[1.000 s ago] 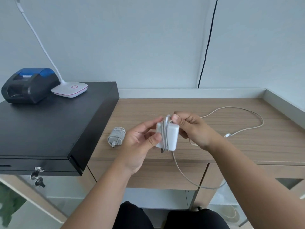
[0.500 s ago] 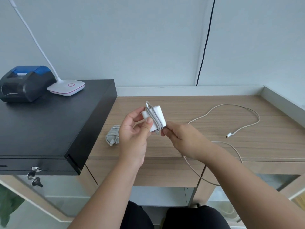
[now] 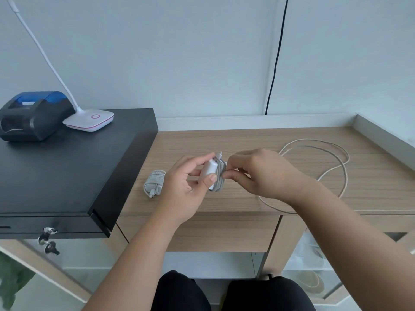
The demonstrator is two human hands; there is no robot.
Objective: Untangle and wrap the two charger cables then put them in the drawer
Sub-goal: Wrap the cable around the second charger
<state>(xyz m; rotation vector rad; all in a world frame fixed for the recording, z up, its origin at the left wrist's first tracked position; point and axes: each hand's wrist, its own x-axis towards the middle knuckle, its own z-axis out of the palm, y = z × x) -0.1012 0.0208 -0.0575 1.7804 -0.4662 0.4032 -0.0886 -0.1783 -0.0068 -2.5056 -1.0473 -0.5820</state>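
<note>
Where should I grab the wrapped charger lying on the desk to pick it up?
Probably across the two long sides of the wrapped charger, coming straight down from above. It lies flat on the desk with its cable wound lengthwise, so squeezing across the coils should keep them from slipping; the loose plug end sits at its front.

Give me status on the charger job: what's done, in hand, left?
Done: one wrapped charger lies on the desk. In hand: the left hand holds the second charger while the right hand winds its cable around it; several turns are on. Left: a long loose cable on the desk to wind, then both chargers into the drawer, which looks closed.
</note>
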